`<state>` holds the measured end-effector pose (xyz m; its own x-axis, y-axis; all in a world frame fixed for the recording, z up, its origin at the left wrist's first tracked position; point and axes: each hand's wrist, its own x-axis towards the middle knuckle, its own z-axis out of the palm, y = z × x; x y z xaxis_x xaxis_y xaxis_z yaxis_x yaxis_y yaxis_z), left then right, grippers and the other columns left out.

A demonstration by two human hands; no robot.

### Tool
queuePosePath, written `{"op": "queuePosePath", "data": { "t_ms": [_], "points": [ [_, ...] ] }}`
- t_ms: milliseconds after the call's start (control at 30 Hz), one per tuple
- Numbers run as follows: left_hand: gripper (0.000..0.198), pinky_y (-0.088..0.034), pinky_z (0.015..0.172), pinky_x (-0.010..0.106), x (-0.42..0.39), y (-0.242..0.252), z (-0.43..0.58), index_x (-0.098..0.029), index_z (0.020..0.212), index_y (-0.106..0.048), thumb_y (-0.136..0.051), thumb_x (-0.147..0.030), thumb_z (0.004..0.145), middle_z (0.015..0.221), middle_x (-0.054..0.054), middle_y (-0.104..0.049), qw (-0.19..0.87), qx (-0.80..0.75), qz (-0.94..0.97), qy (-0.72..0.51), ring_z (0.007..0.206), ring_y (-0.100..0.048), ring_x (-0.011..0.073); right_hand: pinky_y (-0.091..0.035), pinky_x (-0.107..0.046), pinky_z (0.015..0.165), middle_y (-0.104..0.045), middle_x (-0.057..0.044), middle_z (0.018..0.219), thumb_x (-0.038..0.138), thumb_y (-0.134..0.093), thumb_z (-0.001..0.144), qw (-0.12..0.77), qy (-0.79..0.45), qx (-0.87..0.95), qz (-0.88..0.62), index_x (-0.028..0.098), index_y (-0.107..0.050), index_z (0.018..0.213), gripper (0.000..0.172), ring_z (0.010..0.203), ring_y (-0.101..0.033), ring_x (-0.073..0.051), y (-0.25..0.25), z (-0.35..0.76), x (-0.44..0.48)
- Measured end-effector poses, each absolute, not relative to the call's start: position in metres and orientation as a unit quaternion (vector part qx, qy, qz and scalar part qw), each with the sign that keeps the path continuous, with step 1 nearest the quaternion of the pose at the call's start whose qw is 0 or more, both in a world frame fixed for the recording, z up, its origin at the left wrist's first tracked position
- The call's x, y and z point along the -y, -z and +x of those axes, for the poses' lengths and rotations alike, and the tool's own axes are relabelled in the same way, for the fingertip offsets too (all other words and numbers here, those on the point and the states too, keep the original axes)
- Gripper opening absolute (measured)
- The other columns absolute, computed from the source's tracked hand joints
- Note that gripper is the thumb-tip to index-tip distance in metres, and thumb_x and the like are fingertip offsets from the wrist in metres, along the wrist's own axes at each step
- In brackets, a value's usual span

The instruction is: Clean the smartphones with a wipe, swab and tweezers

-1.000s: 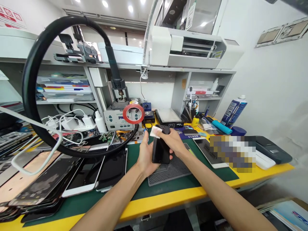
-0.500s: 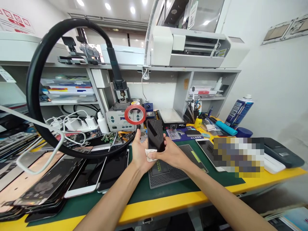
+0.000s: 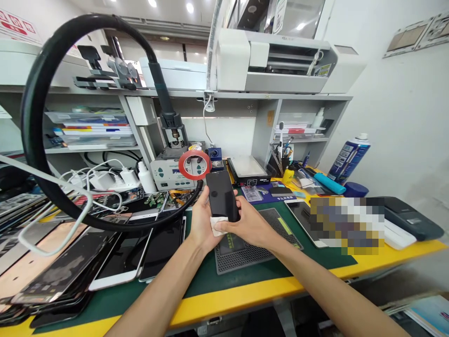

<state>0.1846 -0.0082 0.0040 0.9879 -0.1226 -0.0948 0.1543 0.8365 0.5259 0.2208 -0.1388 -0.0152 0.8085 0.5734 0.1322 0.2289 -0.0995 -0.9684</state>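
A black smartphone [image 3: 222,194] is held up above the bench, its dark glossy face toward me. My left hand [image 3: 202,220] grips it along the left edge, with the thumb up that side and the palm underneath. Around the lower right edge is my right hand [image 3: 245,222]. Under its thumb a small white wipe [image 3: 218,225] is pressed against the phone's bottom end. The fingers behind the phone are hidden. Below the hands lies a grey perforated mat [image 3: 252,248] on the green work mat [image 3: 203,281].
Tablets [image 3: 122,252] and a stack of screens [image 3: 52,281] lie at left, under a black looped hose [image 3: 31,93]. A roll of red tape [image 3: 194,164] leans at a control box [image 3: 168,173]. A white tablet [image 3: 305,223] and a spray can [image 3: 349,159] are at right.
My left thumb has come down to the phone's left edge, and the phone's face has turned more toward me. The wipe stays at its bottom end. The view has shifted slightly.
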Motion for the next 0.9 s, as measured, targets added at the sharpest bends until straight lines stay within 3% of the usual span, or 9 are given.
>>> {"op": "queuePosePath", "data": {
  "t_ms": [133, 233, 333, 433, 533, 633, 700, 767, 900],
  "points": [
    [0.067, -0.056, 0.076, 0.045, 0.008, -0.002, 0.185, -0.002, 0.118, -0.064, -0.035, -0.058, 0.093, 0.096, 0.022, -0.071, 0.955, -0.031, 0.284, 0.077, 0.085, -0.07, 0.0319, -0.049, -0.028, 0.072, -0.061, -0.001, 0.095, 0.029, -0.077, 0.071, 0.62, -0.192, 0.306, -0.697, 0.02, -0.053, 0.102, 0.041, 0.084, -0.062, -0.017, 0.005, 0.224, 0.146],
    [0.065, -0.056, 0.076, 0.045, 0.007, 0.001, 0.187, -0.003, 0.119, -0.063, -0.036, -0.057, 0.094, 0.097, 0.021, -0.071, 0.956, -0.029, 0.283, 0.073, 0.084, -0.07, 0.0316, -0.044, -0.023, 0.062, -0.053, 0.004, 0.082, 0.024, -0.077, 0.069, 0.632, -0.223, 0.308, -0.676, 0.019, -0.053, 0.092, 0.033, 0.069, -0.052, -0.01, -0.001, 0.227, 0.153],
    [0.061, -0.057, 0.076, 0.045, 0.008, 0.004, 0.188, -0.004, 0.119, -0.063, -0.039, -0.054, 0.094, 0.1, 0.02, -0.071, 0.956, -0.031, 0.284, 0.061, 0.084, -0.07, 0.0308, -0.04, -0.021, 0.058, -0.044, 0.006, 0.075, 0.025, -0.08, 0.065, 0.642, -0.262, 0.298, -0.656, 0.019, -0.049, 0.08, 0.034, 0.063, -0.043, -0.008, -0.006, 0.23, 0.16],
    [0.058, -0.057, 0.076, 0.044, 0.008, 0.005, 0.189, -0.005, 0.118, -0.064, -0.041, -0.052, 0.094, 0.101, 0.02, -0.071, 0.957, -0.025, 0.285, 0.057, 0.085, -0.07, 0.0302, -0.041, -0.021, 0.057, -0.044, 0.005, 0.074, 0.026, -0.08, 0.064, 0.637, -0.296, 0.296, -0.647, 0.019, -0.049, 0.078, 0.035, 0.063, -0.044, -0.008, -0.01, 0.233, 0.165],
    [0.056, -0.057, 0.076, 0.042, 0.009, 0.007, 0.189, -0.006, 0.118, -0.064, -0.042, -0.052, 0.094, 0.101, 0.019, -0.071, 0.955, -0.01, 0.288, 0.07, 0.084, -0.07, 0.0296, -0.043, -0.02, 0.055, -0.045, 0.005, 0.077, 0.022, -0.081, 0.062, 0.646, -0.304, 0.266, -0.648, 0.019, -0.054, 0.097, 0.044, 0.065, -0.048, -0.009, -0.011, 0.236, 0.167],
    [0.051, -0.057, 0.076, 0.04, 0.012, 0.009, 0.189, -0.009, 0.121, -0.063, -0.045, -0.049, 0.094, 0.102, 0.016, -0.072, 0.954, 0.003, 0.294, 0.058, 0.084, -0.071, 0.0277, -0.046, -0.022, 0.056, -0.053, 0.0, 0.094, 0.018, -0.082, 0.058, 0.659, -0.274, 0.229, -0.662, 0.024, -0.044, 0.132, 0.084, 0.07, -0.054, -0.011, -0.01, 0.241, 0.168],
    [0.048, -0.057, 0.076, 0.038, 0.015, 0.011, 0.189, -0.011, 0.123, -0.062, -0.048, -0.047, 0.094, 0.103, 0.015, -0.072, 0.952, 0.015, 0.3, 0.052, 0.084, -0.071, 0.0264, -0.05, -0.024, 0.06, -0.055, -0.005, 0.109, 0.017, -0.082, 0.058, 0.665, -0.245, 0.231, -0.666, 0.028, -0.032, 0.146, 0.102, 0.077, -0.057, -0.014, -0.009, 0.245, 0.169],
    [0.048, -0.058, 0.075, 0.038, 0.017, 0.013, 0.188, -0.012, 0.124, -0.061, -0.049, -0.047, 0.093, 0.103, 0.015, -0.072, 0.948, 0.02, 0.312, 0.062, 0.083, -0.071, 0.0263, -0.052, -0.027, 0.065, -0.054, -0.009, 0.123, 0.019, -0.082, 0.06, 0.672, -0.216, 0.247, -0.664, 0.029, -0.028, 0.149, 0.105, 0.085, -0.059, -0.016, -0.008, 0.249, 0.171],
    [0.056, -0.058, 0.07, 0.043, 0.019, 0.02, 0.186, -0.01, 0.124, -0.061, -0.049, -0.054, 0.091, 0.101, 0.018, -0.072, 0.926, 0.003, 0.358, 0.119, 0.08, -0.071, 0.0304, -0.05, -0.031, 0.084, -0.05, -0.01, 0.139, 0.022, -0.081, 0.064, 0.698, -0.149, 0.256, -0.652, 0.028, -0.037, 0.147, 0.094, 0.104, -0.059, -0.02, -0.009, 0.256, 0.176]
  ]
}}
